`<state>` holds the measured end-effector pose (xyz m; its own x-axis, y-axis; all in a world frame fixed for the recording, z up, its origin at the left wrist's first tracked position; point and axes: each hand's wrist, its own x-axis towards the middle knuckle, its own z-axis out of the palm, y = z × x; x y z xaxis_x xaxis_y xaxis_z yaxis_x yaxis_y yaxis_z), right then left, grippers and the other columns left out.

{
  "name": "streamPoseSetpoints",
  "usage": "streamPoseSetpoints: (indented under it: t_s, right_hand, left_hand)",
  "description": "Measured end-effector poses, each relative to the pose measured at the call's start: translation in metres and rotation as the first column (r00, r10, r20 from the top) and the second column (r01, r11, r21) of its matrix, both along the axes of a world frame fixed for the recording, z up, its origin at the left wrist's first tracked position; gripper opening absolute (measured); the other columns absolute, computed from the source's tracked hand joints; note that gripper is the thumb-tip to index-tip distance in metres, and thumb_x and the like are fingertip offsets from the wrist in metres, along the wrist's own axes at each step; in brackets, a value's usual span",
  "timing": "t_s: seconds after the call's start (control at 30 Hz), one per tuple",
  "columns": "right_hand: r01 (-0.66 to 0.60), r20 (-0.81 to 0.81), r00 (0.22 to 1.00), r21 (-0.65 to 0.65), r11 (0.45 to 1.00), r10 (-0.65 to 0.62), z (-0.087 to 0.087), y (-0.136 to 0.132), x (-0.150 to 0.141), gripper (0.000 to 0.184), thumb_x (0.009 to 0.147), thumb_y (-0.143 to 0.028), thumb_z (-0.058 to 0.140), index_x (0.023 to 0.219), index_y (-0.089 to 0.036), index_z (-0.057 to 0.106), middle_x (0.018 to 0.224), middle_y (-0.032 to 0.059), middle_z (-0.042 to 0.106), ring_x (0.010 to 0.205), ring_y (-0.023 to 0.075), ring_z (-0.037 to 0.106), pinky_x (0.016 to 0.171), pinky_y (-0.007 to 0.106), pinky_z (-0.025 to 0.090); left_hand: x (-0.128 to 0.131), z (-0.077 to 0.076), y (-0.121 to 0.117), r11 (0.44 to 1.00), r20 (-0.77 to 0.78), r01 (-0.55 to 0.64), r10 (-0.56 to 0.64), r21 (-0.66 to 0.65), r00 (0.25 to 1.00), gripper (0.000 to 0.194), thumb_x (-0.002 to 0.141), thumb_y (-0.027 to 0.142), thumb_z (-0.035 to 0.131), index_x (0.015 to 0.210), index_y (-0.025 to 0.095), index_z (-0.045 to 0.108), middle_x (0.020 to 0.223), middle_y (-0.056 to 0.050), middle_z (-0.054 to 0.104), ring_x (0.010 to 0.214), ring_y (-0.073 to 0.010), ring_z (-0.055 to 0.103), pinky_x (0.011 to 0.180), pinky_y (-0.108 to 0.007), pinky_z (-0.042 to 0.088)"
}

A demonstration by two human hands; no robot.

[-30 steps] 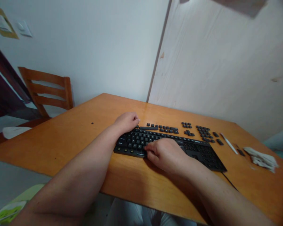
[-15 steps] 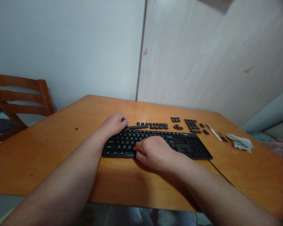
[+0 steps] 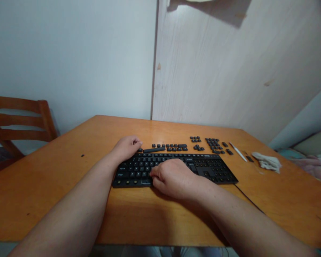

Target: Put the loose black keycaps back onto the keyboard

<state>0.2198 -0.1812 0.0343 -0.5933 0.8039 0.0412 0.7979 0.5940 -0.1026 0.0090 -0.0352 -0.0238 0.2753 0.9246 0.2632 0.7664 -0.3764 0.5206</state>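
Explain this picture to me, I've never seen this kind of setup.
No machine: a person's bare left hand and right hand, filmed by a camera worn on their head, looking forward and down. On the wooden table lies a black keyboard with some keycaps missing. Loose keycaps sit behind it; a white pen-like stick and crumpled cloth lie to the right. The right hand is on the keyboard; the left hand is at its far left corner. Whether they hold anything is hidden.

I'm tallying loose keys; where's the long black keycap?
In the head view, the long black keycap lies on the table just beyond the keyboard, right of the left hand.
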Motion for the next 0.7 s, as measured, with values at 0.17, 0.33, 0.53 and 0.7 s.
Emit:
streamPoseSetpoints:
  t_s: [0.17,0.33,0.53,0.7]
  right_hand:
    - [0.054,-0.181,0.982,-0.024,0.998,-0.058,0.008,0.010,0.012,0.027,0.086,-0.022,0.050,0.095,-0.025,0.076,0.092,0.0018,0.077,0.082,0.0178,0.067,0.069,0.026,0.042]
    - [0.189,-0.266,0.945,-0.022,0.982,-0.188,0.015,0.032,0.026,0.025,0.085,-0.023,0.055,0.098,-0.025,0.075,0.091,0.0021,0.076,0.080,0.0172,0.065,0.069,0.026,0.042]
    - [0.290,-0.213,0.932,-0.045,0.956,-0.293,0.018,0.074,0.026,0.020,0.086,-0.030,0.058,0.094,-0.025,0.076,0.089,0.0027,0.074,0.075,0.0154,0.061,0.062,0.026,0.038]
    - [0.337,-0.124,0.931,-0.070,0.939,-0.344,0.011,0.111,0.018,0.018,0.083,-0.032,0.064,0.095,-0.026,0.076,0.091,0.0040,0.074,0.076,0.0167,0.062,0.060,0.027,0.038]
  left_hand:
    - [0.001,0.000,0.001,1.000,0.041,-0.027,0.027,-0.012,0.999,0.031,0.081,0.047,0.052,0.079,0.019,0.067,0.078,-0.004,0.071,0.073,-0.0209,0.062,0.064,-0.030,0.042]
    - [0.000,-0.002,0.003,0.999,0.063,-0.047,0.048,-0.021,0.997,0.031,0.081,0.047,0.053,0.076,0.020,0.065,0.076,-0.005,0.071,0.072,-0.0217,0.063,0.063,-0.030,0.042]
    - [0.000,-0.003,0.003,0.997,0.100,-0.060,0.064,-0.042,0.993,0.030,0.081,0.047,0.053,0.076,0.020,0.065,0.077,-0.005,0.072,0.075,-0.0219,0.064,0.062,-0.029,0.042]
    - [0.000,0.000,0.001,0.998,0.088,-0.032,0.037,-0.059,0.995,0.032,0.082,0.047,0.051,0.075,0.020,0.064,0.074,-0.005,0.071,0.072,-0.0217,0.063,0.062,-0.030,0.042]
